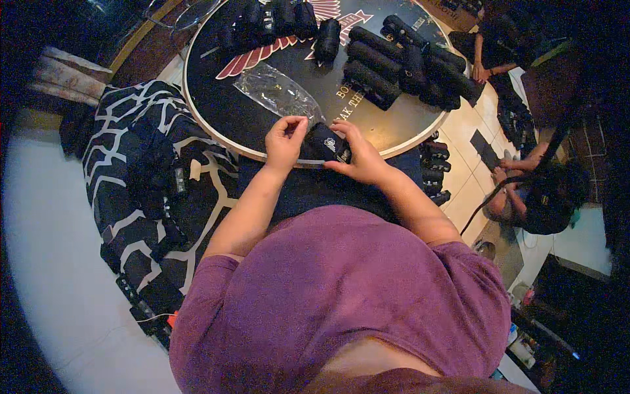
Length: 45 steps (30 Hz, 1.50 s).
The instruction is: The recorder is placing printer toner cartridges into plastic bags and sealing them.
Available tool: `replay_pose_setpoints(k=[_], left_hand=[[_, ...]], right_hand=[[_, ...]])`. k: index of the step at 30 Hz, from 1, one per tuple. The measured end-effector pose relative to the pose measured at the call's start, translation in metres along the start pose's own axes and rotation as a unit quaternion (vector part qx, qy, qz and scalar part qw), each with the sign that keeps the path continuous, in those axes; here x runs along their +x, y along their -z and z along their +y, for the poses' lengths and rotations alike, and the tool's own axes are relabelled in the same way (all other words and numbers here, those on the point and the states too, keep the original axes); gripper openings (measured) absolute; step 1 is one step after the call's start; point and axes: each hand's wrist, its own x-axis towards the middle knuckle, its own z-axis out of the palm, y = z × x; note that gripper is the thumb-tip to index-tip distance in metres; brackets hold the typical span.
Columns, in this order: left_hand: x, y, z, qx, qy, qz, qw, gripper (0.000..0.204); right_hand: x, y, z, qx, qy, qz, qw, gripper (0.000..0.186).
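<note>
A black rolled-up cloth bundle with a small white emblem stands at the near rim of the round table. My right hand grips its right side, thumb below and fingers above. My left hand is closed in a pinch at the near end of a clear plastic bag, just left of the bundle. The bag stretches away over the dark tabletop, flat and crinkled. Whether the bundle's far end touches the bag's mouth is hard to make out.
Several black rolled bundles lie at the table's far right, with more at the far edge. Patterned black-and-white cloth covers something on the left. Other people's hands work near the tiled floor on the right.
</note>
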Motion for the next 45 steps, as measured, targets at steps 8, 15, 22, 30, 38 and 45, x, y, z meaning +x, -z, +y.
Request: replay_pose_setpoints(k=[8, 15, 22, 30, 38, 45], left_hand=[[-0.002, 0.007, 0.000, 0.050, -0.003, -0.055, 0.997, 0.007], [-0.007, 0.011, 0.017, 0.142, -0.090, -0.031, 0.985, 0.008], [-0.006, 0.018, 0.039, 0.241, -0.167, -0.038, 0.955, 0.013], [-0.009, 0.009, 0.023, 0.212, -0.087, -0.008, 0.973, 0.016], [0.006, -0.006, -0.032, 0.206, -0.003, -0.019, 0.978, 0.014], [0.009, -0.005, -0.049, 0.210, 0.025, -0.024, 0.977, 0.014]], right_hand=[[-0.003, -0.004, 0.008, 0.077, -0.018, -0.010, 0.997, 0.086], [-0.003, -0.001, -0.008, 0.135, -0.067, -0.012, 0.989, 0.077], [-0.002, -0.010, -0.008, 0.203, -0.070, 0.036, 0.976, 0.072], [0.000, -0.018, -0.005, 0.176, -0.075, 0.061, 0.980, 0.071], [0.016, -0.032, 0.027, 0.022, -0.173, -0.012, 0.985, 0.069], [0.018, -0.044, 0.022, -0.157, -0.073, 0.061, 0.983, 0.055]])
